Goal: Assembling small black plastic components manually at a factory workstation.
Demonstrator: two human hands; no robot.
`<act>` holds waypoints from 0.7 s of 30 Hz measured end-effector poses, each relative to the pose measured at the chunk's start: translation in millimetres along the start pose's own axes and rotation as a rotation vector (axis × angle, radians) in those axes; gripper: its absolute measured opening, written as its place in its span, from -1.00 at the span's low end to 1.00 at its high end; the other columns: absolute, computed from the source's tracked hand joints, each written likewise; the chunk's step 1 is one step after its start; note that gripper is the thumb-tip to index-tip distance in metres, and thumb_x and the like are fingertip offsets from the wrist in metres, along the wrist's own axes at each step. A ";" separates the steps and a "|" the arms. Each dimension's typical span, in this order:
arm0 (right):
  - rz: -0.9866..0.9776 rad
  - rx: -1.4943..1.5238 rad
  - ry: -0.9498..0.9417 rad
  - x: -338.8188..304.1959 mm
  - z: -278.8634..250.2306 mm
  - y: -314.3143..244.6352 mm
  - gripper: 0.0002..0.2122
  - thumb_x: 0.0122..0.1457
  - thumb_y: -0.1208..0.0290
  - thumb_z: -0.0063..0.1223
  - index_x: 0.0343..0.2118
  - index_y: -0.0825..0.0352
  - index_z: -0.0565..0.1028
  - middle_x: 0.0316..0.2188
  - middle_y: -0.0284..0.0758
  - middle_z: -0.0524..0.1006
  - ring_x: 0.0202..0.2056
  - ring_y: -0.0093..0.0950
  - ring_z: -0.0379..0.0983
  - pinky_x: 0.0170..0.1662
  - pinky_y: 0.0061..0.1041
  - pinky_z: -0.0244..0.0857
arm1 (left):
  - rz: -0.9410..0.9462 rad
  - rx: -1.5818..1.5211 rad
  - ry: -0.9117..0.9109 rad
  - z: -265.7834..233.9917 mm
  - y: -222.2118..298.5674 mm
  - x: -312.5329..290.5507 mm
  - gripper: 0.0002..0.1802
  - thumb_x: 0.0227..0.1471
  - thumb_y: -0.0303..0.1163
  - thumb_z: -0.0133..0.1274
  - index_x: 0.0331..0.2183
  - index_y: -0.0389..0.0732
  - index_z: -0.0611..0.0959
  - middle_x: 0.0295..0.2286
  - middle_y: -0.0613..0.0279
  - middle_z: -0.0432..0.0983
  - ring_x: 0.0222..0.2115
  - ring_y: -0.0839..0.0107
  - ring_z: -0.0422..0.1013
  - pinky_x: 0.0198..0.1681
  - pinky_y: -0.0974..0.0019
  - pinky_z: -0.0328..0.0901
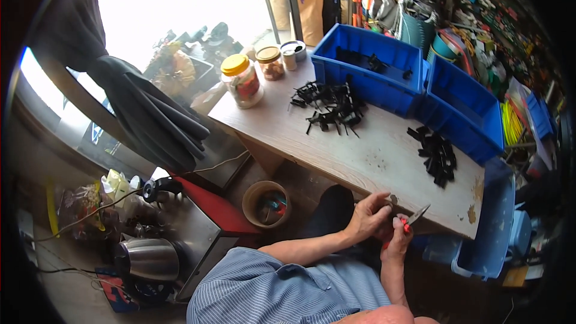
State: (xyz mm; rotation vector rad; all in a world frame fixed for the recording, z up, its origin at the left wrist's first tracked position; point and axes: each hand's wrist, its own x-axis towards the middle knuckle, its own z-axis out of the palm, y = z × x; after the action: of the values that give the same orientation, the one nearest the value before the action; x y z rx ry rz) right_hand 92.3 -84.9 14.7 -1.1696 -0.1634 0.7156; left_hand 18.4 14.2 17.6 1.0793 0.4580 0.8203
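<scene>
Red-handled bladed tool (414, 217), one, clasped in right hand (396, 241); left hand (366, 220) half-curled, its hold indiscernible; two adjoining blue bins (366, 88) counted, black parts (376, 63) seen in one.

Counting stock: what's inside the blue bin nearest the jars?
Inside the blue bin lie some black parts. Its near wall covers the strip right behind it, so anything there can't be seen.

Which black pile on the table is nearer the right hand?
The right pile, toward the right end of the table, nearer the right hand. The left pile, with thin strands sticking out, lies farther off.
</scene>
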 end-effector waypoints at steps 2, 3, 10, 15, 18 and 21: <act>0.002 -0.037 -0.023 3.4 -12.6 10.8 -0.71 0.11 0.36 0.08 -0.14 0.35 0.36 -0.22 -0.28 0.40 -0.28 -0.48 0.42 -0.26 -0.49 0.42 | 0.018 0.174 -0.012 -3.4 -0.8 -2.9 -0.60 0.12 -0.47 0.09 0.01 -0.35 0.50 -0.26 0.20 0.55 -0.24 0.54 0.44 -0.16 0.45 0.38; -0.001 -0.062 -0.014 2.1 -13.2 13.1 -0.69 0.09 0.36 0.10 -0.13 0.35 0.36 -0.24 -0.28 0.40 -0.27 -0.47 0.41 -0.22 -0.49 0.39 | 0.038 0.239 0.001 -5.2 -1.7 -3.9 -0.62 0.11 -0.46 0.09 -0.03 -0.38 0.53 -0.23 0.17 0.57 -0.22 0.53 0.45 -0.13 0.42 0.38; 0.029 -0.061 -0.061 -6.1 -10.5 8.3 -0.66 0.03 0.38 0.13 -0.14 0.34 0.35 -0.27 -0.33 0.39 -0.25 -0.49 0.38 -0.17 -0.48 0.34 | -0.048 0.362 -0.113 -10.3 1.7 -3.6 -0.70 0.16 -0.37 0.03 -0.14 -0.39 0.56 -0.29 0.13 0.59 -0.29 0.48 0.46 -0.19 0.35 0.37; 0.053 -0.087 -0.117 -5.9 -12.4 -1.3 -0.75 0.02 0.45 0.10 -0.22 0.29 0.38 -0.40 -0.41 0.38 -0.46 -0.61 0.33 -0.42 -0.63 0.29 | -0.317 0.096 -0.167 -7.7 15.7 -5.2 -0.73 0.21 -0.22 0.01 -0.28 -0.25 0.56 -0.54 0.39 0.43 -0.52 0.58 0.35 -0.44 0.47 0.29; 0.093 -0.072 -0.106 -2.6 -15.6 5.1 -0.80 0.02 0.48 0.09 -0.27 0.27 0.38 -0.50 -0.44 0.36 -0.57 -0.64 0.28 -0.53 -0.67 0.21 | -0.545 -0.045 -0.173 -13.8 9.2 -3.7 -0.70 0.20 -0.18 -0.01 -0.28 -0.25 0.56 -0.53 0.28 0.50 -0.55 0.56 0.43 -0.56 0.48 0.30; 0.049 -0.092 0.008 6.1 -17.3 18.2 -0.82 0.02 0.44 0.10 -0.30 0.23 0.39 -0.57 -0.44 0.37 -0.59 -0.61 0.31 -0.58 -0.60 0.23 | -0.516 -0.115 -0.178 -8.3 10.2 -9.1 -0.72 0.18 -0.17 0.02 -0.31 -0.21 0.56 -0.56 0.27 0.52 -0.61 0.53 0.44 -0.63 0.50 0.26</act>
State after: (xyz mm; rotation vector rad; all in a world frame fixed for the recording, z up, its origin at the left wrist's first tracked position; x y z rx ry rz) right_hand 97.3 -91.2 -9.8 -1.2672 -0.1627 0.7532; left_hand 3.3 14.4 22.8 0.8629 0.5029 0.2882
